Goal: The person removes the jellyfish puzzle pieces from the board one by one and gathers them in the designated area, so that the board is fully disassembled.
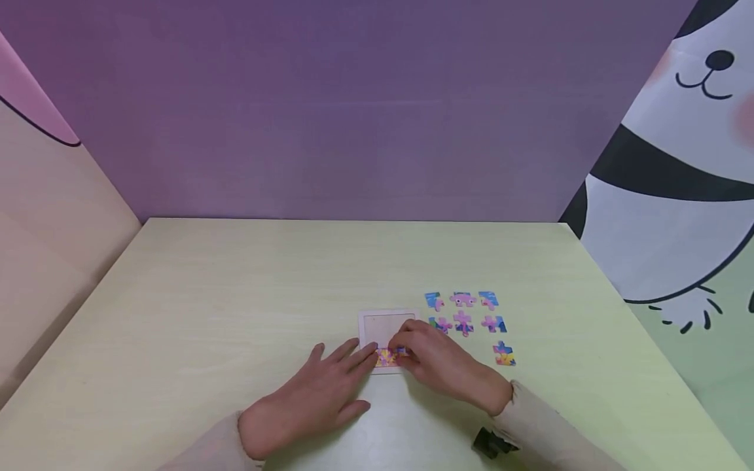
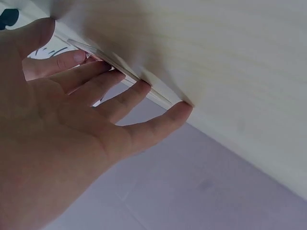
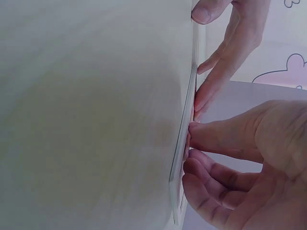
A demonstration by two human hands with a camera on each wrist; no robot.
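Note:
A white puzzle tray (image 1: 389,313) lies flat on the table with colourful jigsaw pieces (image 1: 386,358) along its near side. My left hand (image 1: 315,399) is spread with straight fingers, its fingertips resting on the tray's left side and at the left end of that row. In the left wrist view the fingers (image 2: 139,96) reach along the tray's thin edge. With curled fingers, my right hand (image 1: 438,360) pinches a puzzle piece (image 1: 402,352) at the row's right end. The right wrist view shows its thumb and fingertips low against the tray (image 3: 182,139); they hide most of that piece.
Right of the tray, several loose puzzle pieces (image 1: 463,322) lie spaced in rows, with one yellow and blue piece (image 1: 504,354) nearest me. A small black object (image 1: 493,444) is by my right sleeve. A purple wall (image 1: 353,131) stands behind the table (image 1: 235,281).

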